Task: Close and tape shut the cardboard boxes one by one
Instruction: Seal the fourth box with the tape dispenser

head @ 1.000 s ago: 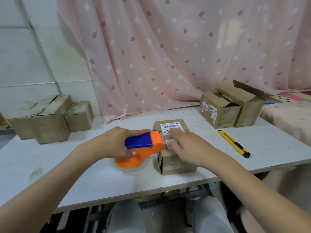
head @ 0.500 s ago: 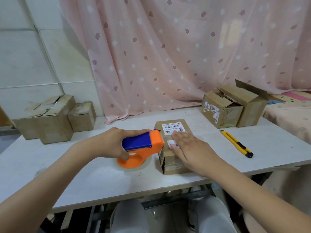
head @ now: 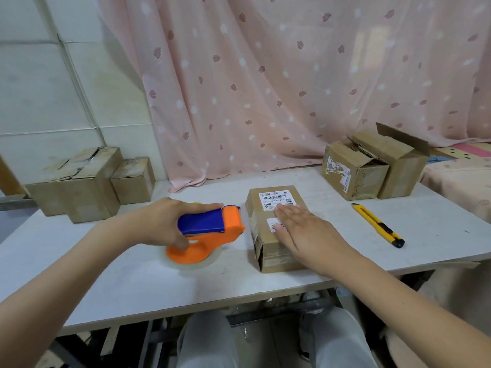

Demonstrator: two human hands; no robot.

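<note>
Tape dispenser (head: 208, 232) now sits apart from the box (head: 268, 236); my left hand (head: 162, 221) grips it. Right hand (head: 305, 231) lies flat-fingered on the box top.

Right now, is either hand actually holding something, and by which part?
The left hand grips the tape dispenser by its blue handle. The right hand holds nothing; it lies flat, fingers straight, on top of the labelled box.

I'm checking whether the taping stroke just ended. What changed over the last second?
The tape dispenser, gripped by the left hand, pulled left, off the labelled box; a gap now shows. The right hand stays flat on the box top. The box and utility knife haven't moved.
</note>
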